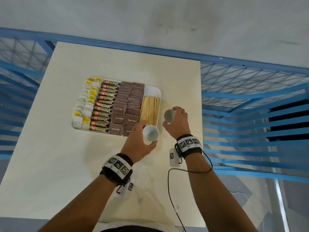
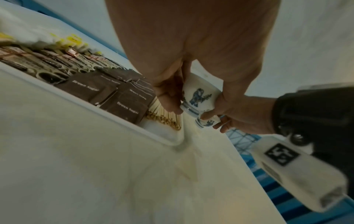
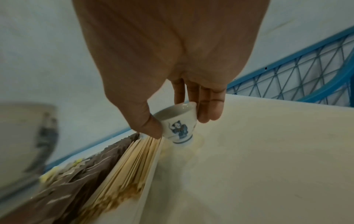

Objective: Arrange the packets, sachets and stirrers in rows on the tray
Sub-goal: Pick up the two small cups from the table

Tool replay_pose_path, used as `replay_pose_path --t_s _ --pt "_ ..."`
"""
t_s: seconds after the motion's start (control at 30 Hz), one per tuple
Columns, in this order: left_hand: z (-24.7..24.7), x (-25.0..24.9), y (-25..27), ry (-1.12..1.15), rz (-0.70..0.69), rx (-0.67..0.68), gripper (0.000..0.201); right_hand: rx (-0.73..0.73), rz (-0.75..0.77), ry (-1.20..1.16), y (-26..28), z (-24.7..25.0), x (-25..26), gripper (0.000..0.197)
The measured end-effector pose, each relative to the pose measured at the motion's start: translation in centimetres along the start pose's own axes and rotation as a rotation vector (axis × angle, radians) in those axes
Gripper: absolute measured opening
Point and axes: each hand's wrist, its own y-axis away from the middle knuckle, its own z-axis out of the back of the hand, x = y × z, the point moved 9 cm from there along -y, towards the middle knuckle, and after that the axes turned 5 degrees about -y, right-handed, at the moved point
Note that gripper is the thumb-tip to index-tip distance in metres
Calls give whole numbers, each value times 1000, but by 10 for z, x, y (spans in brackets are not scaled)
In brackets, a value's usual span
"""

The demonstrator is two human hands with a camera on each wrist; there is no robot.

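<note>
The white tray holds rows of tea bags, coffee sachets, brown sugar packets and wooden stirrers. Over the tray's near right corner, my left hand grips a small white cup with a blue figure. My right hand pinches a second such cup between thumb and fingers, just right of the tray rim by the stirrers. This cup's foot is at the tabletop; I cannot tell if it touches.
The tray sits on a cream table with a yellowish stain under the right cup. Blue metal mesh racks flank the table on the right, left and back. A black cable hangs from my right wrist.
</note>
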Motion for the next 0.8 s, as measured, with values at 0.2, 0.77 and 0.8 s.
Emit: replay_pose_path --t_s 0.2,0.77,0.8 --pt "29 -1 -11 101 16 -125 67 -13 -36 59 -56 -6 8 67" --pt "48 1 -21 122 19 -292 63 -240 214 -95 -28 18 52 58" --pt "48 1 -22 118 12 -299 62 -227 239 -193 -16 18 57 53"
